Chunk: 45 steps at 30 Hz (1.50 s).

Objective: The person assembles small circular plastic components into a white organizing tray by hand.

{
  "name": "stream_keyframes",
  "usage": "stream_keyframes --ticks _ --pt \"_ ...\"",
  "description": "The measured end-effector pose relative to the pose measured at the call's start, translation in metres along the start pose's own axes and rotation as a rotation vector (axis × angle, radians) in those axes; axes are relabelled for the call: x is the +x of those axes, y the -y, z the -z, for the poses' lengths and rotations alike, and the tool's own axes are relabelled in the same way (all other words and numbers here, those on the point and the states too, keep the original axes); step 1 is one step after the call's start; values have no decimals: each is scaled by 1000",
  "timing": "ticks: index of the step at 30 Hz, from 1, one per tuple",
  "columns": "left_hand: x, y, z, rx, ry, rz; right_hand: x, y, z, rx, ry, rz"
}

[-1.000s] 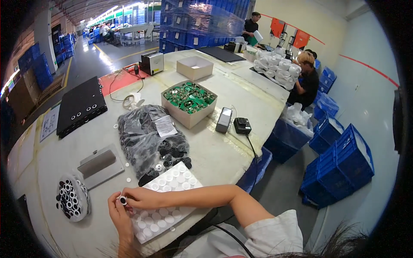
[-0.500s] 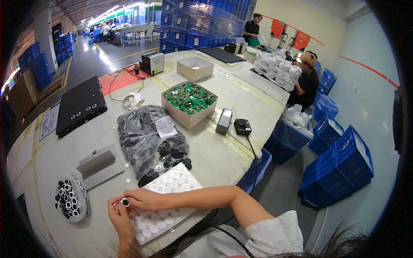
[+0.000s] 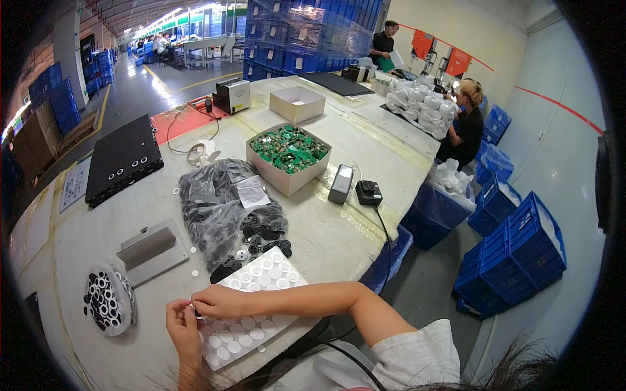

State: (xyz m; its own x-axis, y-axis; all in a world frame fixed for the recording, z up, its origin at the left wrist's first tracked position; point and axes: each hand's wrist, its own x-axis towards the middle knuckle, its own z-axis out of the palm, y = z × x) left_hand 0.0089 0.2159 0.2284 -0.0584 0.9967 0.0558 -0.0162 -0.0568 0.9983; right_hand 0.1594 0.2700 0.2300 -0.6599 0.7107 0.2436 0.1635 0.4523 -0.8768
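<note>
My left hand (image 3: pixel 181 329) and my right hand (image 3: pixel 220 302) meet over the left edge of a white tray (image 3: pixel 295 266) holding rows of round white pieces. Both are closed, fingertips together around a small round black-and-white part (image 3: pixel 198 315), mostly hidden by the fingers. My right forearm crosses above the tray. Just beyond lies a clear plastic bag (image 3: pixel 212 195) of black round parts, some spilled loose (image 3: pixel 264 233) by the tray. Left of my hands sits a round bag (image 3: pixel 109 300) of black and white rings.
A metal bracket (image 3: pixel 151 253) stands beyond the ring bag. Farther out are an open box (image 3: pixel 297 176) of green circuit boards, a pale box (image 3: pixel 297 107), a black adapter (image 3: pixel 368 193) with its cable, and a black panel (image 3: pixel 124 163). Blue crates (image 3: pixel 512 260) stand right; a co-worker (image 3: pixel 464 130) sits beyond.
The small part has turned and sunk between my fingers, its white ring now mostly covered. My right fingertips have closed in on it; both hands otherwise stay in place.
</note>
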Motion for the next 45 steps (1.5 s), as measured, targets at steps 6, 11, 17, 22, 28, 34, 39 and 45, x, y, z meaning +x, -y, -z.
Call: stream_keyframes --ticks 6,11,17,22,28,34,39,45 --pt "-1 -3 -3 30 -14 -1 -3 6 4 112 19 -54" --pt "-5 -3 -1 21 -115 -29 -4 18 8 232 102 -182" --pt "-5 1 3 70 -177 -110 1 -10 -10 218 131 -30" --pt "0 -11 -1 144 16 17 -9 -6 7 146 89 -291" --pt "-4 -18 11 108 78 56 -4 3 2 161 167 -247" --pt "-1 -27 47 31 -355 -205 -5 4 -3 345 144 -276" --pt "54 -60 156 398 -579 -156 -1 5 -2 421 164 -276" --pt "83 -40 240 696 -712 -44 -4 -1 10 334 132 -260"
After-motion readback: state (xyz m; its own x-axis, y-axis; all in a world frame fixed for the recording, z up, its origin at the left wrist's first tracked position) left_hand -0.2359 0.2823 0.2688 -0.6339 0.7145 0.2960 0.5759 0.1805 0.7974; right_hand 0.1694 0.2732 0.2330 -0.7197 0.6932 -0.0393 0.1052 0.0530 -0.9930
